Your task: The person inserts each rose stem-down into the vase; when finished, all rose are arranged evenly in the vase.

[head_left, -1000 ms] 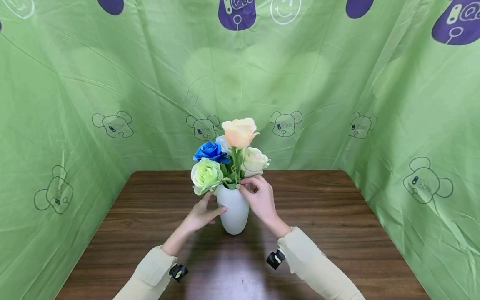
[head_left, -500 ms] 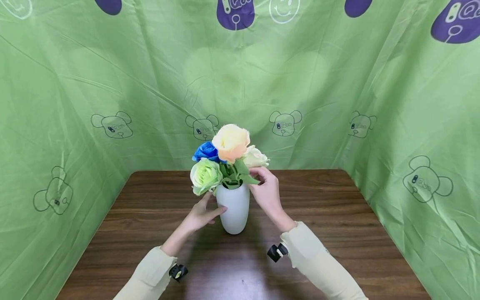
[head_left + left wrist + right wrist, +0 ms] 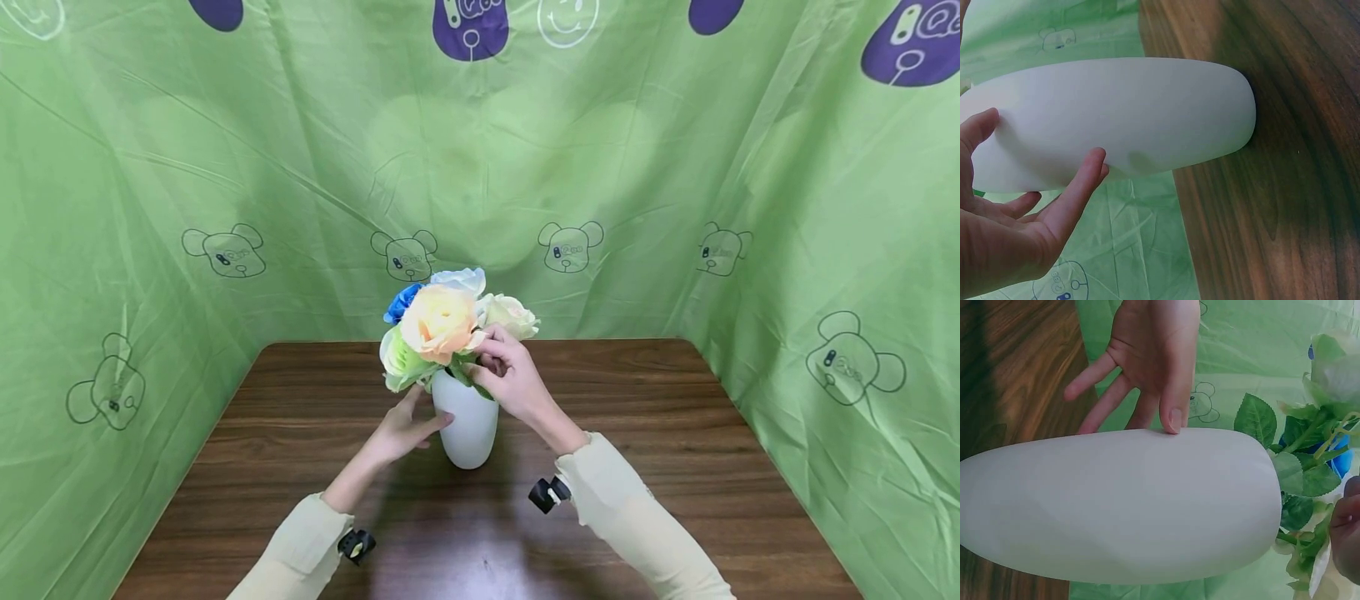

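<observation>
A white vase (image 3: 467, 425) stands upright on the table with several roses in it. My right hand (image 3: 516, 379) pinches the peach rose (image 3: 438, 321) just under its bloom, by the leaves above the vase's rim. That bloom leans to the front left and partly covers the green rose (image 3: 397, 362) and the blue rose (image 3: 402, 305). A pale blue rose (image 3: 459, 280) is behind it, and a cream rose (image 3: 512, 315) leans right. My left hand (image 3: 400, 432) touches the vase's left side with thumb and fingertips, its fingers fairly straight in the right wrist view.
The brown wooden table (image 3: 637, 467) has rounded far corners. Green printed cloth (image 3: 637, 150) hangs behind it and along both sides. Black wrist cameras (image 3: 550, 494) sit at both cream sleeves.
The peach rose has tipped from upright at the back down toward the front left, my right hand moving with it. The pale blue rose now shows more. My left hand and the vase stay put.
</observation>
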Demonstrator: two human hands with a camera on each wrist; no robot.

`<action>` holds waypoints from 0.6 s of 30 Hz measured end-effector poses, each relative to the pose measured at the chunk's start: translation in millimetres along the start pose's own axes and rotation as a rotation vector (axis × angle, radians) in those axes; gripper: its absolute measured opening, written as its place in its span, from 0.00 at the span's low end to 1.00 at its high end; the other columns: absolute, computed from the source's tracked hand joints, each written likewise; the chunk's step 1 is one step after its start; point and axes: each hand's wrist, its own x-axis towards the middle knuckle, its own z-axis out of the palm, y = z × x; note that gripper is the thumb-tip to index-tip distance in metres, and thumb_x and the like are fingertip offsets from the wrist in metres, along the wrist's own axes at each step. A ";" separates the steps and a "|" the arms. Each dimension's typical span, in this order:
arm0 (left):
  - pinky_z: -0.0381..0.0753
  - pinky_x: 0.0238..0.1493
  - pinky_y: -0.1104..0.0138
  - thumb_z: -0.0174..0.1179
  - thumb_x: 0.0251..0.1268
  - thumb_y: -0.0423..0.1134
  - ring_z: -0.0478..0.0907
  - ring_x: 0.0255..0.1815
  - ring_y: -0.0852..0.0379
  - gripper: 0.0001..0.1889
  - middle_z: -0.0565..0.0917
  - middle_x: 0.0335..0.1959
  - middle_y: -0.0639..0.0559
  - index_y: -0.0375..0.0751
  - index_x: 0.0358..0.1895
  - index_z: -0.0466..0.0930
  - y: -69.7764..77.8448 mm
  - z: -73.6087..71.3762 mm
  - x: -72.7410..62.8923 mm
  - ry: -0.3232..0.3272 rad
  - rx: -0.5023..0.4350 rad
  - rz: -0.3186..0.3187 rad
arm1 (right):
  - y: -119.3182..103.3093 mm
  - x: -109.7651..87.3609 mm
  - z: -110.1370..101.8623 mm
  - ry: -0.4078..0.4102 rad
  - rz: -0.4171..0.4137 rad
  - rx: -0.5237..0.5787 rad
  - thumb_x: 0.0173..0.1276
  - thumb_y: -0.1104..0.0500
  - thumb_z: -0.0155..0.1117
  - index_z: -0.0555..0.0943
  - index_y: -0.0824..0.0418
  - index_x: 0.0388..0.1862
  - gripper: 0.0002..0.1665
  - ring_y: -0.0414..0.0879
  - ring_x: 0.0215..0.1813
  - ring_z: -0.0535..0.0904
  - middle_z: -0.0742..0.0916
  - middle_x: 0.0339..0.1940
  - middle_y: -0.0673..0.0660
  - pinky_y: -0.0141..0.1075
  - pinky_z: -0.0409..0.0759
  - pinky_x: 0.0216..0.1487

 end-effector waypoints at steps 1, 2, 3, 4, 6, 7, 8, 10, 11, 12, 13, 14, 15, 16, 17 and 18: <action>0.79 0.28 0.61 0.59 0.57 0.42 0.79 0.26 0.48 0.39 0.62 0.59 0.33 0.36 0.67 0.47 1.9 0.1 -1.3 0.000 0.001 0.000 | 1.0 -0.1 0.3 -0.001 -0.005 0.010 0.51 0.75 0.57 0.77 0.72 0.26 0.04 0.54 0.22 0.61 0.68 0.23 0.67 0.31 0.59 0.21; 0.79 0.28 0.61 0.59 0.57 0.42 0.79 0.26 0.48 0.39 0.62 0.59 0.33 0.36 0.67 0.47 3.0 0.1 -2.1 0.002 0.003 0.000 | 1.9 -0.2 0.6 0.001 -0.011 0.019 0.52 0.76 0.57 0.78 0.72 0.29 0.05 0.55 0.22 0.61 0.69 0.23 0.67 0.31 0.59 0.20; 0.79 0.28 0.61 0.59 0.57 0.42 0.79 0.26 0.48 0.39 0.62 0.59 0.33 0.36 0.67 0.47 2.8 0.1 -2.1 0.002 0.001 0.002 | 2.6 -0.2 0.9 0.006 -0.014 0.021 0.52 0.76 0.58 0.78 0.71 0.28 0.04 0.54 0.22 0.61 0.69 0.23 0.67 0.31 0.59 0.20; 0.79 0.28 0.60 0.59 0.57 0.42 0.79 0.26 0.48 0.39 0.62 0.59 0.33 0.37 0.67 0.47 0.1 0.2 -0.3 0.002 -0.003 0.003 | 3.4 -0.2 1.1 0.015 -0.019 0.022 0.53 0.76 0.59 0.78 0.71 0.27 0.04 0.54 0.22 0.61 0.69 0.23 0.66 0.32 0.59 0.20; 0.79 0.28 0.60 0.60 0.56 0.45 0.79 0.25 0.48 0.40 0.62 0.59 0.34 0.39 0.68 0.47 -10.2 0.8 5.5 0.002 -0.012 0.007 | 4.5 -0.6 1.3 0.053 -0.019 0.013 0.53 0.76 0.59 0.78 0.71 0.27 0.04 0.53 0.22 0.62 0.70 0.24 0.66 0.31 0.60 0.21; 0.79 0.27 0.60 0.61 0.55 0.46 0.79 0.25 0.48 0.41 0.62 0.59 0.35 0.40 0.68 0.47 -15.6 1.2 8.7 0.003 -0.014 0.006 | 5.4 -1.0 1.5 0.079 -0.017 -0.002 0.53 0.76 0.59 0.78 0.71 0.27 0.04 0.51 0.22 0.63 0.71 0.24 0.65 0.30 0.60 0.21; 0.79 0.27 0.60 0.61 0.54 0.48 0.79 0.25 0.49 0.43 0.61 0.60 0.35 0.41 0.68 0.46 -21.1 1.5 12.2 0.005 -0.013 0.003 | 6.0 -1.7 1.9 0.108 -0.012 -0.020 0.53 0.76 0.59 0.78 0.71 0.27 0.04 0.50 0.22 0.63 0.71 0.24 0.65 0.30 0.60 0.21; 0.79 0.27 0.60 0.62 0.52 0.51 0.79 0.25 0.49 0.44 0.60 0.61 0.35 0.42 0.68 0.46 -31.5 2.5 18.4 0.010 -0.015 0.001 | 8.3 -3.6 3.3 0.176 -0.005 -0.056 0.53 0.76 0.59 0.78 0.72 0.26 0.03 0.48 0.22 0.64 0.72 0.24 0.64 0.29 0.61 0.21; 0.79 0.27 0.60 0.62 0.51 0.52 0.79 0.25 0.49 0.45 0.60 0.61 0.36 0.43 0.68 0.46 -34.4 2.8 19.7 0.014 -0.014 0.001 | 9.7 -4.7 4.4 0.210 0.002 -0.072 0.53 0.76 0.59 0.78 0.72 0.26 0.03 0.47 0.22 0.64 0.72 0.23 0.64 0.28 0.61 0.21; 0.79 0.28 0.59 0.63 0.51 0.52 0.79 0.24 0.49 0.45 0.60 0.62 0.36 0.43 0.68 0.46 -35.2 3.0 20.3 0.019 -0.009 -0.001 | 11.3 -5.8 5.9 0.243 0.005 -0.087 0.52 0.77 0.59 0.78 0.72 0.24 0.03 0.46 0.21 0.64 0.72 0.23 0.64 0.27 0.61 0.21; 0.79 0.28 0.59 0.63 0.50 0.53 0.79 0.24 0.49 0.46 0.59 0.62 0.36 0.42 0.68 0.46 -35.6 3.1 20.5 0.021 -0.005 -0.003 | 13.4 -7.0 7.6 0.270 0.006 -0.108 0.52 0.77 0.59 0.77 0.72 0.23 0.04 0.46 0.21 0.64 0.71 0.21 0.63 0.27 0.61 0.20; 0.79 0.29 0.58 0.63 0.50 0.53 0.79 0.24 0.49 0.46 0.59 0.62 0.36 0.42 0.68 0.46 -35.9 3.2 20.6 0.023 -0.004 0.000 | 15.3 -8.3 9.6 0.291 0.007 -0.122 0.51 0.77 0.60 0.77 0.72 0.22 0.04 0.47 0.20 0.64 0.71 0.21 0.63 0.27 0.61 0.20; 0.79 0.29 0.58 0.63 0.50 0.53 0.79 0.23 0.50 0.46 0.60 0.62 0.36 0.42 0.68 0.46 -36.0 3.2 20.5 0.025 -0.001 0.002 | 17.4 -9.6 11.7 0.307 0.007 -0.142 0.50 0.77 0.60 0.77 0.71 0.21 0.04 0.47 0.20 0.64 0.71 0.20 0.63 0.27 0.62 0.20; 0.79 0.29 0.58 0.63 0.50 0.53 0.79 0.23 0.50 0.46 0.60 0.62 0.37 0.42 0.68 0.46 -36.0 3.2 20.5 0.028 0.003 0.001 | 22.2 -11.2 13.8 0.320 0.013 -0.157 0.51 0.75 0.61 0.77 0.70 0.20 0.05 0.47 0.21 0.65 0.71 0.19 0.62 0.27 0.62 0.20; 0.79 0.29 0.58 0.63 0.50 0.53 0.79 0.23 0.50 0.46 0.60 0.62 0.37 0.42 0.68 0.47 -35.9 3.2 20.5 0.030 0.007 0.003 | 27.5 -12.8 15.8 0.330 0.019 -0.181 0.51 0.74 0.62 0.78 0.68 0.20 0.05 0.47 0.21 0.65 0.72 0.19 0.60 0.26 0.63 0.20; 0.79 0.29 0.58 0.63 0.50 0.54 0.79 0.23 0.51 0.46 0.61 0.61 0.37 0.42 0.68 0.47 -36.0 3.3 20.6 0.030 0.012 0.004 | 33.0 -14.3 17.6 0.335 0.024 -0.199 0.51 0.72 0.64 0.78 0.67 0.19 0.05 0.47 0.22 0.66 0.72 0.18 0.59 0.26 0.63 0.21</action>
